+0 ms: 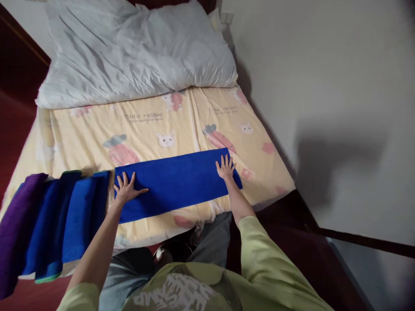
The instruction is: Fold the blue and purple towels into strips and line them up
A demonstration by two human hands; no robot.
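Note:
A blue towel (175,181) lies flat as a long strip across the front part of the bed. My left hand (126,188) rests on its left end, palm down with the fingers spread. On the towel's right end my right hand (225,166) also presses flat, fingers apart. Left of the towel, close to my left forearm, several folded towels lie side by side: a blue one (78,216), more blue ones, some with green edging, and a purple one (22,229) at the outer end.
The bed (181,123) has a yellow sheet printed with rabbits and carrots. A large grey-white pillow or covered bundle (139,52) lies along its far end. A pale wall (324,77) stands on the right. Dark red floor shows at both sides.

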